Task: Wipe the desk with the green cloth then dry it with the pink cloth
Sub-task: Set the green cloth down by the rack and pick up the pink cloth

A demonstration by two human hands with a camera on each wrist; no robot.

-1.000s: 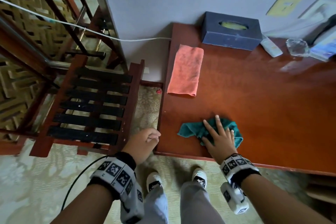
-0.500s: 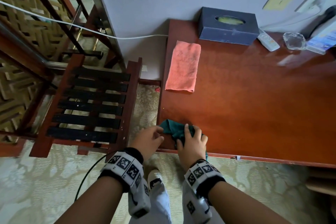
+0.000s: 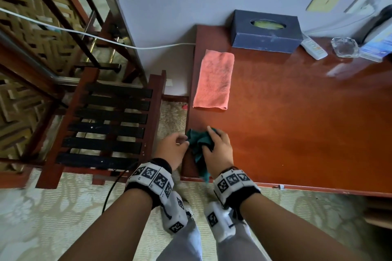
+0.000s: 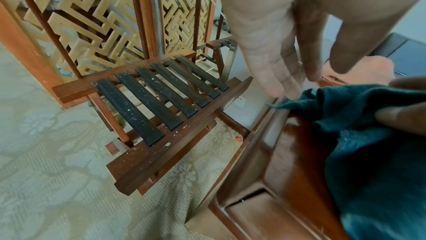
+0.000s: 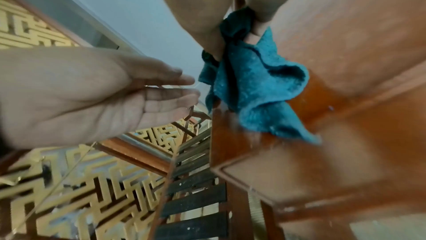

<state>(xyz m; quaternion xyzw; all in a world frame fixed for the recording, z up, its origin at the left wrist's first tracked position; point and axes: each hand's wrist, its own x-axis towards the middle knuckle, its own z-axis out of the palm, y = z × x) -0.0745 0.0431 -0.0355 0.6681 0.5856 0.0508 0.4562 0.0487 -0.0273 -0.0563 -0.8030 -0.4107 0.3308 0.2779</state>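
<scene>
The green cloth [image 3: 199,144] is bunched up at the near left corner of the tabletop [image 3: 297,125], low in the middle of the head picture. It is gripped by the right hand [image 3: 218,150], with the fingers curled over the top of it. A loose end of the cloth is seen hanging down over the front edge of the tabletop. In the right wrist picture the cloth [image 5: 258,87] is seen pinched between the thumb and fingers at the top of the frame, and the rest hangs down in folds.

The left hand [image 3: 172,150] is held just beside the cloth, off the left edge of the tabletop. Its fingers are straight and loose, and nothing is held in it. In the left wrist picture its fingertips [image 4: 276,89] are seen right next to the corner of the cloth [image 4: 359,116]; it cannot be told if they touch it.

The pink cloth [image 3: 214,79] is laid flat in a long folded shape along the left edge of the tabletop, above the hands in the head picture and well apart from the green cloth. A dark blue tissue box [image 3: 266,32] is set against the wall behind it. To the right of the box, a white remote [image 3: 314,47] and a glass ashtray [image 3: 344,46] are found near the upper right of the frame.

A wooden luggage rack with black straps [image 3: 106,125] is seen on the carpet at the left.
</scene>
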